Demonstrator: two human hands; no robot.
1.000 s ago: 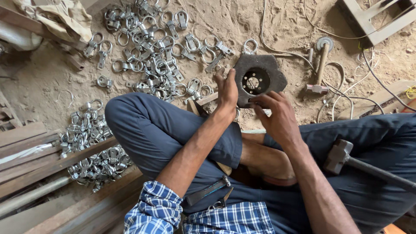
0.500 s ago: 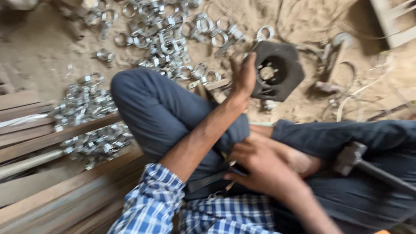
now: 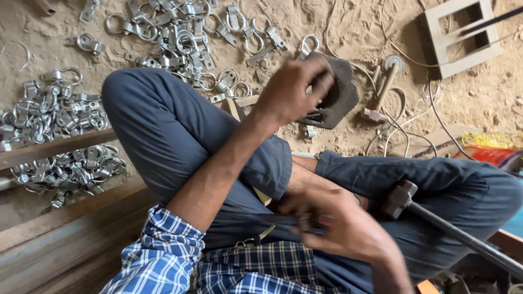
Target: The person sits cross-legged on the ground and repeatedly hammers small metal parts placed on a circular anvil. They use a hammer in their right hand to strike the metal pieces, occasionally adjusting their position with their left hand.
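I sit cross-legged on sandy ground in dark blue trousers (image 3: 163, 136). My left hand (image 3: 294, 90) reaches over my knee, its fingers curled on the near edge of a dark, thick metal block (image 3: 340, 98) lying in the sand. Whether it holds anything is hidden. My right hand (image 3: 343, 226) is low in my lap, blurred, its fingers closed around a small metal piece (image 3: 305, 222). A hammer rests on my right leg, with its head (image 3: 400, 198) beside that hand and its handle (image 3: 474, 245) running out to the lower right.
Piles of silver ring clamps lie at the top (image 3: 174, 32) and at the left (image 3: 49, 117). Wooden planks (image 3: 60, 147) run along the left. Right of the block there are a small metal tool (image 3: 384, 81), loose wires (image 3: 419, 117) and a pale frame (image 3: 463, 35).
My right hand left the block and dropped into my lap, closing on a small piece. My left hand stayed on the block, now covering its hole. The view moved closer.
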